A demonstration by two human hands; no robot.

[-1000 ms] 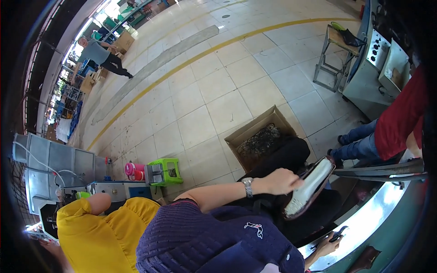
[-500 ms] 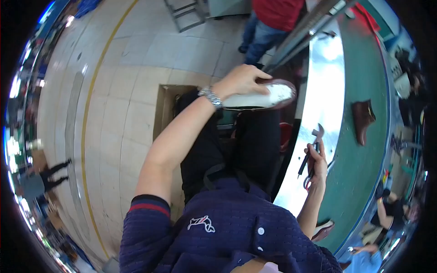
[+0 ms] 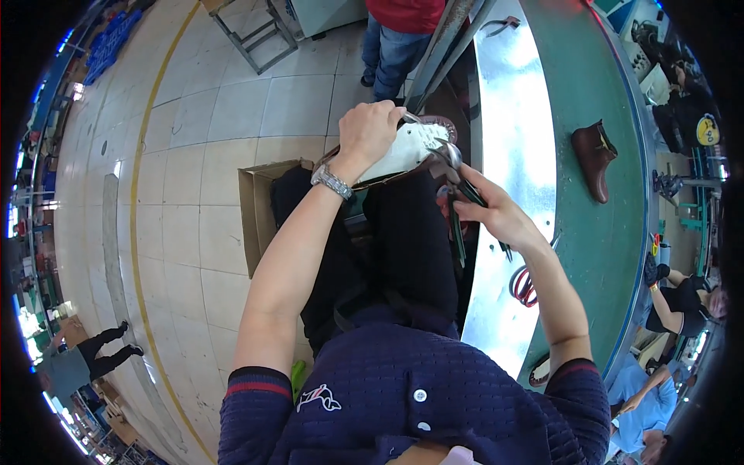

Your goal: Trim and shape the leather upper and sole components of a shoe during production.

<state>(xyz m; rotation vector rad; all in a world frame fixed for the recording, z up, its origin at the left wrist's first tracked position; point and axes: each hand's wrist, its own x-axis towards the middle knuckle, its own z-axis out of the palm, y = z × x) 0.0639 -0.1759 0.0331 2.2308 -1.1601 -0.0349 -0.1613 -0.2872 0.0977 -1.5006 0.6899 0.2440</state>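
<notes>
Surface [image 3: 597, 62]: green belt, curved, with shiny metal edge strip [image 3: 508, 139] alongside. One brown shoe [image 3: 595, 157] lies on the green. Red-handled tool [image 3: 525, 285] rests on the metal strip. Tiled floor [image 3: 194, 139] carries open cardboard box [image 3: 256, 213].

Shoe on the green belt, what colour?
Dark brown shoe, clearest in the head view.
</notes>
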